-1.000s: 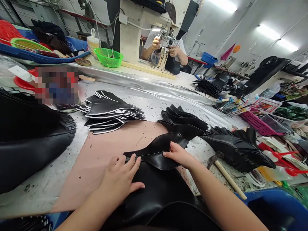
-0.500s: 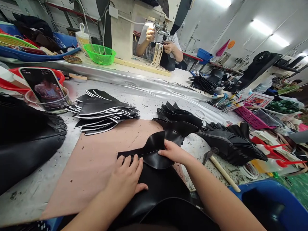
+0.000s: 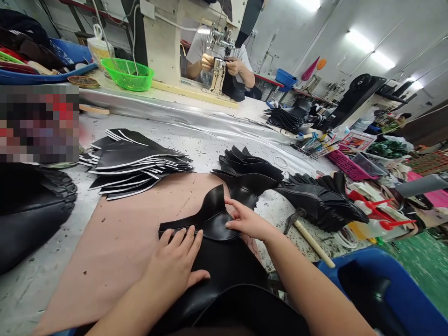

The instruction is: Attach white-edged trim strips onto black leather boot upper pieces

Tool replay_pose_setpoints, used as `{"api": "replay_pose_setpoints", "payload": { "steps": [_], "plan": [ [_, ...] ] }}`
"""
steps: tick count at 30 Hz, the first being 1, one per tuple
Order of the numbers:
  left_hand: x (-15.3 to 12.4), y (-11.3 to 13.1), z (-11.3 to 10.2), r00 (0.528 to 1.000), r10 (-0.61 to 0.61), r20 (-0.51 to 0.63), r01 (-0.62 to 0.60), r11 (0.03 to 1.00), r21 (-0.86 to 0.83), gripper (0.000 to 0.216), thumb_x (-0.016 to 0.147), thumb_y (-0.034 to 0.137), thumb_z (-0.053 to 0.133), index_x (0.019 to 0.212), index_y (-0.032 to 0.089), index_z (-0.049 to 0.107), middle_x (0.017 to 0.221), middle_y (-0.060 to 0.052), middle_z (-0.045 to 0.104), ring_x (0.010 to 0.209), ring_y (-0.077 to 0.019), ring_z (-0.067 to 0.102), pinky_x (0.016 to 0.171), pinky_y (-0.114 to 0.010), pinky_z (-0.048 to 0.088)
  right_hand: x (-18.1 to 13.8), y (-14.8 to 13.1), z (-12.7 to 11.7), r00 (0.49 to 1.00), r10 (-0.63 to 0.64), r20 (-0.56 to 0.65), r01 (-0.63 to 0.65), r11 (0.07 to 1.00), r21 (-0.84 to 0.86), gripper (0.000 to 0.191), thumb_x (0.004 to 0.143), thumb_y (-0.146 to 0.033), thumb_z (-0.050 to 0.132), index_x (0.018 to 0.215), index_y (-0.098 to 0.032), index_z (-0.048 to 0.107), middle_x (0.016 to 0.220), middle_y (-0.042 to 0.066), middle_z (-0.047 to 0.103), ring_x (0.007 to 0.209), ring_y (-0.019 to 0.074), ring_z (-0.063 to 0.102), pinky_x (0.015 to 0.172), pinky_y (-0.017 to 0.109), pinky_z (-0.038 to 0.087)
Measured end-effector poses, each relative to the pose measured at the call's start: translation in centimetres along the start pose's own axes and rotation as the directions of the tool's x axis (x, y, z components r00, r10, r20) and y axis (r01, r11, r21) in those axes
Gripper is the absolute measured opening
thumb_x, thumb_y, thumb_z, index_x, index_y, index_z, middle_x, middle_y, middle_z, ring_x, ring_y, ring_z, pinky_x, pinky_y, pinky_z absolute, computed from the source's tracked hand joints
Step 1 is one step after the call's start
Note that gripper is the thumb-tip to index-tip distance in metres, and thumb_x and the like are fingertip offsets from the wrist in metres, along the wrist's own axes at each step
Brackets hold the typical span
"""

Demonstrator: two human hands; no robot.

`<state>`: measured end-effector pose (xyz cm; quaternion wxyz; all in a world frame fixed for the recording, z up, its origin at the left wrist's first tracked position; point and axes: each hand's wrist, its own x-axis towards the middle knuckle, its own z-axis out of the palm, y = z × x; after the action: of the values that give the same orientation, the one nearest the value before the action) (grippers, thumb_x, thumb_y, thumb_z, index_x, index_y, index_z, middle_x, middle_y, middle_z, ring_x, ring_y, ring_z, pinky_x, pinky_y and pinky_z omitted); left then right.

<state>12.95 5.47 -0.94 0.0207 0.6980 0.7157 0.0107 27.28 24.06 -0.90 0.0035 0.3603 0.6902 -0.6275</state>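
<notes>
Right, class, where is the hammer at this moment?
In the head view, the hammer lies on the table, right of the right hand, between the black stack and the blue tub.

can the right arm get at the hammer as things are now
Probably yes: the hammer lies close by on the right, and nothing seems to lie across it, but the right grip would first have to release the black leather-like piece.

Had bare hands (image 3: 175,256), bare wrists (image 3: 268,233) and forearms (image 3: 303,275), with slim fingers (image 3: 187,241) and short nails (image 3: 228,225).
</notes>
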Motion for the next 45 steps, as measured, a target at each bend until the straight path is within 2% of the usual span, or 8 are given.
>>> {"api": "replay_pose_setpoints", "payload": {
  "steps": [10, 17, 22, 27, 34, 39, 42, 45],
  "plan": [
    [1.1, 2.1, 0.7, 0.998, 0.062, -0.018, -0.061, 0.997, 0.041, 0.085, 0.065, 0.069, 0.06, 0.128, 0.013, 0.05, 0.126, -0.024, 0.054, 0.111, -0.0385, 0.053, 0.094, -0.048, 0.038, -0.2, 0.7, 0.7, 0.988, -0.039, -0.148, 0.019, 0.99, -0.137, 0.056, 0.068, -0.015, 0.063, 0.12, -0.025, 0.047, 0.058, -0.01, 0.046, 0.053, 0.0122, 0.047, 0.054, 0.025, 0.037],
    [1.5, 2.2, 0.4, 0.996, 0.087, -0.015, -0.086, 0.995, 0.056, 0.075, 0.07, 0.068, 0.056, 0.126, 0.019, 0.052, 0.126, -0.02, 0.055, 0.109, -0.0385, 0.055, 0.091, -0.05, 0.041, -2.9, 1.8, -0.3, 0.965, 0.005, -0.264, -0.039, 0.992, -0.124, 0.018, 0.072, -0.021, 0.061, 0.083, -0.022, 0.047, 0.059, -0.007, 0.051, 0.055, 0.0129, 0.053, 0.053, 0.025, 0.041],
    [1.7, 2.8, 0.9, 0.989, 0.147, -0.023, -0.145, 0.987, 0.064, 0.074, 0.077, 0.065, 0.049, 0.127, 0.009, 0.05, 0.129, -0.019, 0.053, 0.117, -0.036, 0.05, 0.094, -0.045, 0.041, -3.3, 2.5, -0.2, 0.953, 0.049, -0.299, -0.071, 0.996, -0.062, 0.015, 0.072, -0.015, 0.057, 0.076, -0.022, 0.044, 0.058, -0.007, 0.051, 0.054, 0.0119, 0.055, 0.053, 0.024, 0.044],
    [2.4, 3.5, 1.5, 0.987, 0.14, -0.075, -0.13, 0.984, 0.121, 0.075, 0.071, 0.067, 0.055, 0.129, 0.02, 0.049, 0.119, -0.022, 0.06, 0.108, -0.0411, 0.055, 0.09, -0.052, 0.04, -3.1, 3.0, 0.2, 0.936, 0.033, -0.351, -0.076, 0.991, -0.112, 0.016, 0.071, -0.018, 0.059, 0.07, -0.022, 0.044, 0.056, -0.006, 0.051, 0.054, 0.0126, 0.055, 0.051, 0.023, 0.043],
    [2.9, 3.8, 2.9, 0.965, 0.2, -0.169, -0.179, 0.975, 0.128, 0.07, 0.071, 0.058, 0.063, 0.124, 0.012, 0.054, 0.12, -0.018, 0.06, 0.108, -0.0337, 0.055, 0.093, -0.045, 0.038, -3.6, 3.1, 0.2, 0.898, -0.122, -0.423, -0.043, 0.933, -0.359, 0.019, 0.068, -0.022, 0.066, 0.065, -0.022, 0.047, 0.057, -0.006, 0.052, 0.056, 0.0127, 0.049, 0.054, 0.024, 0.036],
    [3.0, 3.9, 3.7, 0.959, 0.194, -0.207, -0.172, 0.978, 0.12, 0.08, 0.057, 0.054, 0.076, 0.127, 0.024, 0.052, 0.116, -0.016, 0.063, 0.102, -0.0356, 0.058, 0.089, -0.047, 0.039, -4.6, 4.6, 0.4, 0.808, -0.275, -0.522, -0.001, 0.884, -0.467, 0.008, 0.079, -0.027, 0.055, 0.074, -0.02, 0.053, 0.066, 0.0, 0.059, 0.062, 0.0166, 0.054, 0.057, 0.028, 0.043],
    [3.2, 3.9, 3.5, 0.952, 0.208, -0.226, -0.187, 0.976, 0.109, 0.08, 0.057, 0.057, 0.075, 0.125, 0.021, 0.054, 0.115, -0.018, 0.063, 0.101, -0.0372, 0.058, 0.09, -0.05, 0.038, -5.5, 5.4, 1.9, 0.755, -0.527, -0.389, 0.184, 0.741, -0.646, 0.022, 0.085, -0.016, 0.042, 0.096, -0.019, 0.06, 0.098, 0.01, 0.065, 0.092, 0.0211, 0.058, 0.08, 0.036, 0.045],
    [3.2, 3.5, 3.0, 0.944, 0.237, -0.229, -0.218, 0.97, 0.105, 0.072, 0.065, 0.06, 0.068, 0.123, 0.018, 0.056, 0.114, -0.018, 0.064, 0.1, -0.0363, 0.059, 0.088, -0.051, 0.04, -6.1, 5.8, 3.5, 0.65, -0.753, -0.101, 0.317, 0.389, -0.865, 0.042, 0.081, -0.005, 0.037, 0.117, -0.015, 0.055, 0.108, 0.011, 0.065, 0.099, 0.0215, 0.056, 0.084, 0.037, 0.042]
  ]
}}
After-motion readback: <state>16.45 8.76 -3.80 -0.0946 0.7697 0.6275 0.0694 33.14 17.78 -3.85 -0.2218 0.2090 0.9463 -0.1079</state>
